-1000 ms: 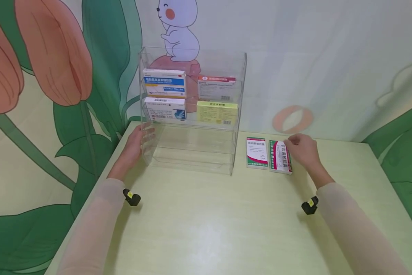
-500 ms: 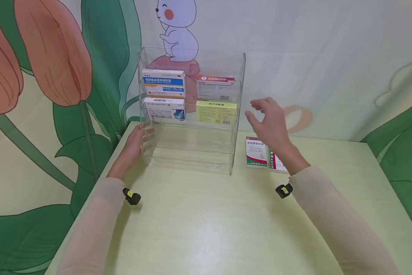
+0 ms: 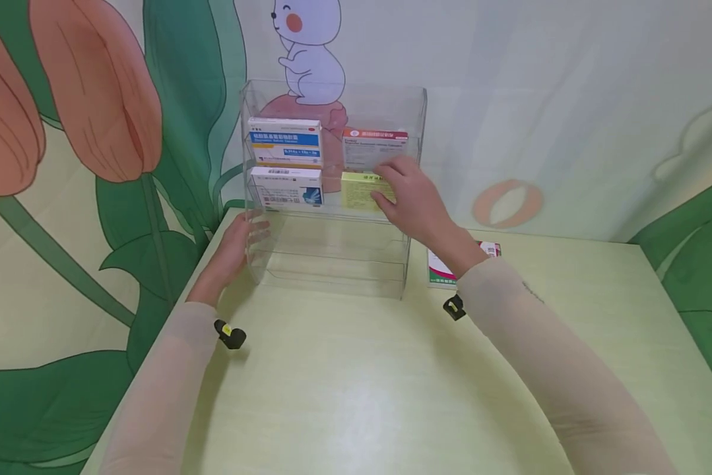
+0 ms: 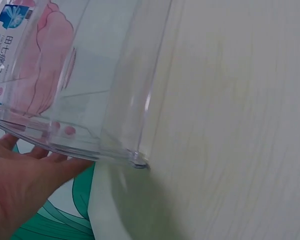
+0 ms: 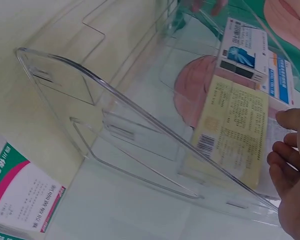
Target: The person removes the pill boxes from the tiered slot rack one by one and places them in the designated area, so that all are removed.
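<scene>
Wall hanging [image 3: 97, 92]: printed with orange tulips and green leaves, at the far left and on behind everything.

Left sleeve [image 3: 160, 382]: pale, a black device [image 3: 231, 334] at the wrist, over the worktop [image 3: 344, 376].

Left grip [image 3: 231, 251]: bare hand, clamped on the side of the clear rack [image 3: 332, 258]; the fingers lie along the outside of the panel, and a thumb tip shows at its front edge in the left wrist view.

Clear rack: tiered, upright on the worktop, its loaded tiers above the left grip.

Blue-and-white box [image 3: 286, 140]: upper loaded tier, left half.

White box [image 3: 287, 187]: next tier down, directly below; a blue picture in one corner.

Grey box [image 3: 375, 149]: upper loaded tier, right half; red top strip, lower part hidden by fingers.

Yellow box [image 3: 357, 192]: below the grey one, leaning back in its tier. It lies right at the fingertips of the right grip, its right end covered by that hand as I see it; whether they touch, I cannot tell.

Right grip [image 3: 415, 206]: bare hand, thumb and fingers apart and slightly bent, nothing held between them.

Two green-and-magenta boxes [image 3: 440, 269]: flat on the worktop, right of the rack, partly hidden beneath the right forearm.
</scene>
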A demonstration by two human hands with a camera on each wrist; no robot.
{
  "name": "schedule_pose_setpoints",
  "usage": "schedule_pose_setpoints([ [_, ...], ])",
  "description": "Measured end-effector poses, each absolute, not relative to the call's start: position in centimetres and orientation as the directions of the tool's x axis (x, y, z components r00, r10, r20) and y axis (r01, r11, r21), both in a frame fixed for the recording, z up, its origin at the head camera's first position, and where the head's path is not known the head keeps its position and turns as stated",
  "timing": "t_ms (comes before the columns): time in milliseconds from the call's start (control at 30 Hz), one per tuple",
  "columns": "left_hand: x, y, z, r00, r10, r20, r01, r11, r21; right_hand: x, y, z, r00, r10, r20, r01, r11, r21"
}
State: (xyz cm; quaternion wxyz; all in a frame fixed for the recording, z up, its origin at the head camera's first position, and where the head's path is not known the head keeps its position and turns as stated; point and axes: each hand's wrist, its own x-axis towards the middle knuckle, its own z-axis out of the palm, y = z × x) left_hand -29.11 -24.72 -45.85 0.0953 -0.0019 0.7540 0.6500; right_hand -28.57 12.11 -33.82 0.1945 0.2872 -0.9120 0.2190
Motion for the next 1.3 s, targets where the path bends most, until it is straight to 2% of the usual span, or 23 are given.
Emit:
schedule_pose_setpoints([
  [233, -29.1, -24.1, -44.8, -0.969, 0.14, -0.203, -0.177, 0.18, 0.968, -29.3, 11.7, -35.2, -0.787, -0.458, 0.413, -0.574, 0.788, -0.221],
  [600, -29.2, -23.7, -44.5, -0.954, 0.108, -0.28, -0.252, 0.22, 0.942, -29.1, 11.2, -34.8, -0.834, -0.411, 0.368, -0.513, 0.823, -0.243],
  [1000, -28.9, -24.3, -44.3, -0.957, 0.103, -0.27, -0.252, 0.155, 0.955, -29.7, 10.3, -33.8, -0.834, -0.441, 0.331, -0.515, 0.838, -0.182],
  [1300, -28.5, -24.9, -44.9, -0.963, 0.163, -0.217, -0.196, 0.133, 0.972, -29.9, 10.0, -33.7, -0.832, -0.427, 0.355, -0.506, 0.846, -0.167],
])
